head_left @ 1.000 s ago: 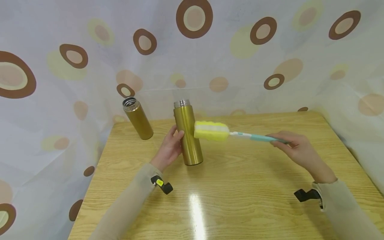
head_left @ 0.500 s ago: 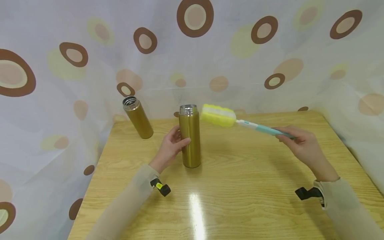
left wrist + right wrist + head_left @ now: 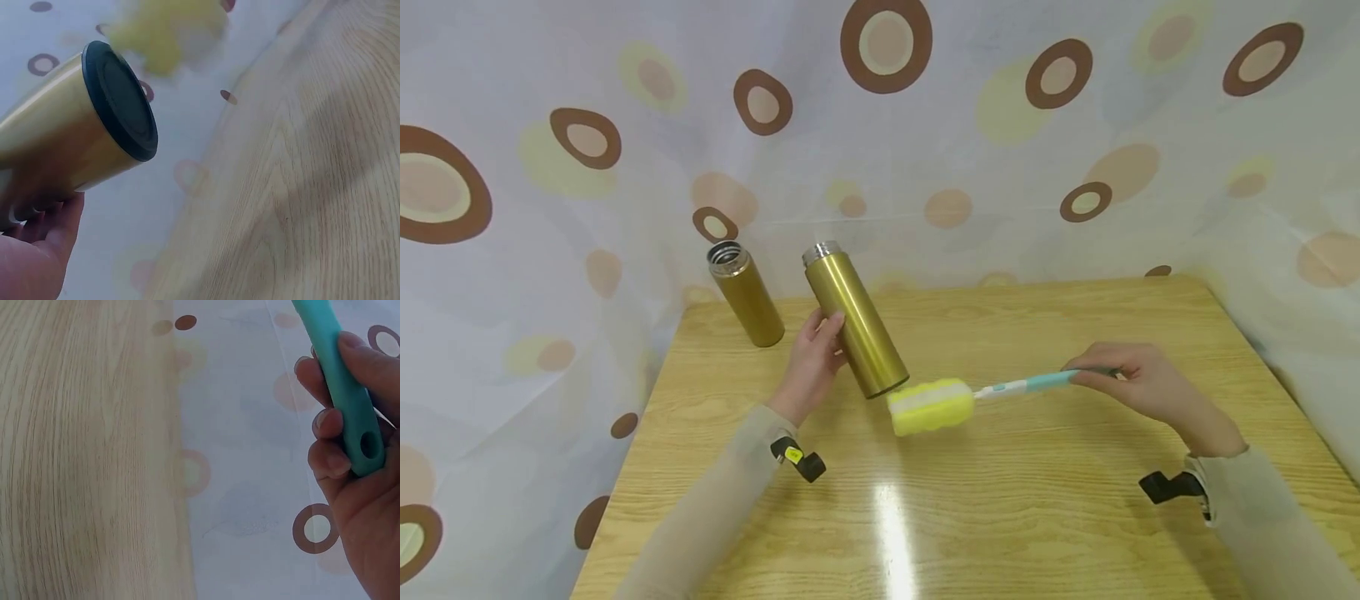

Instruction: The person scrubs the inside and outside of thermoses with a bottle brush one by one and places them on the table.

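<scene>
My left hand (image 3: 815,360) grips a gold thermos bottle (image 3: 859,323) by its side. The bottle leans with its lidless steel mouth up and to the left, and its dark base (image 3: 120,100) shows in the left wrist view, raised off the table. My right hand (image 3: 1138,387) holds a bottle brush by its teal handle (image 3: 340,381), fingers curled round the end with the hanging hole. Its yellow and white sponge head (image 3: 931,406) is right at the bottle's bottom edge in the head view; in the left wrist view it is blurred.
A second gold thermos bottle (image 3: 747,296), also lidless, stands upright at the table's back left. The wooden table (image 3: 1037,517) is bordered behind and at the sides by a white curtain (image 3: 970,167) with brown and peach circles. A black wrist camera (image 3: 1170,487) sits on the right sleeve.
The bottle has tipped from upright, its mouth swinging left and its base lifting. The brush has swung down from beside the bottle's mouth to its base, its head now angled lower.
</scene>
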`<act>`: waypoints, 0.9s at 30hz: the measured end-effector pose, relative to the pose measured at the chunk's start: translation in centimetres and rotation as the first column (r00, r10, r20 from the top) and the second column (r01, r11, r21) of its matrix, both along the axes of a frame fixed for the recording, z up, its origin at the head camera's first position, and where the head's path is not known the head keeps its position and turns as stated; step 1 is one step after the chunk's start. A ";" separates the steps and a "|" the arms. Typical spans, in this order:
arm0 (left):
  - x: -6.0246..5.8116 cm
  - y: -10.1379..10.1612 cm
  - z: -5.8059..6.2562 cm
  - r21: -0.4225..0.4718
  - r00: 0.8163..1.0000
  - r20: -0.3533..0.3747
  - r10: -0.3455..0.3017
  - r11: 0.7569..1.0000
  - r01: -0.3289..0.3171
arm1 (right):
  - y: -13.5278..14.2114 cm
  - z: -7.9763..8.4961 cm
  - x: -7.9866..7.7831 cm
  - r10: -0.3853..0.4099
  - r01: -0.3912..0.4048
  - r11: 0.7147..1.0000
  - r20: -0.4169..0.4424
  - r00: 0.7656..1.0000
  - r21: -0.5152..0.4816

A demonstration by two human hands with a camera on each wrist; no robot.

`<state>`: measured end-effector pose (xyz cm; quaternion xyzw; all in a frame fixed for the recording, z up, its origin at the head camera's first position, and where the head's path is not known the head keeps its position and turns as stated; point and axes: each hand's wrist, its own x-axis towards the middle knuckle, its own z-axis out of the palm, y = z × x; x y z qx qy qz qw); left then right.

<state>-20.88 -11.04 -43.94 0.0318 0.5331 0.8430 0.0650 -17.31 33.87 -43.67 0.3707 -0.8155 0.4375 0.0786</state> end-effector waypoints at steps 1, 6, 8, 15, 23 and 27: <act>-0.1 0.0 0.0 0.015 1.000 0.002 0.003 1.000 -0.004 | -0.1 -0.1 -0.1 0.011 -0.011 1.000 -0.015 1.000 0.010; -0.1 0.1 0.1 0.045 1.000 -0.003 -0.009 0.999 0.009 | -0.4 -0.4 -0.4 -0.021 0.025 0.999 -0.081 0.997 0.043; -0.2 0.3 0.1 0.034 1.000 -0.005 -0.019 0.999 0.020 | -0.7 -0.3 -0.5 -0.047 0.053 0.997 -0.100 0.994 0.058; -0.4 1.3 0.1 -0.020 1.000 -0.005 -0.022 1.000 0.022 | -2.4 0.7 -1.1 -0.096 0.123 0.982 -0.179 0.979 0.144; -0.2 2.8 0.0 0.014 1.000 0.002 -0.024 1.000 0.024 | -5.2 0.3 -1.4 -0.063 0.083 0.985 -0.136 0.989 0.151; 0.0 3.1 0.1 0.008 1.000 -0.023 -0.012 1.000 0.012 | -5.3 0.1 -1.3 -0.062 0.076 0.991 -0.123 0.990 0.112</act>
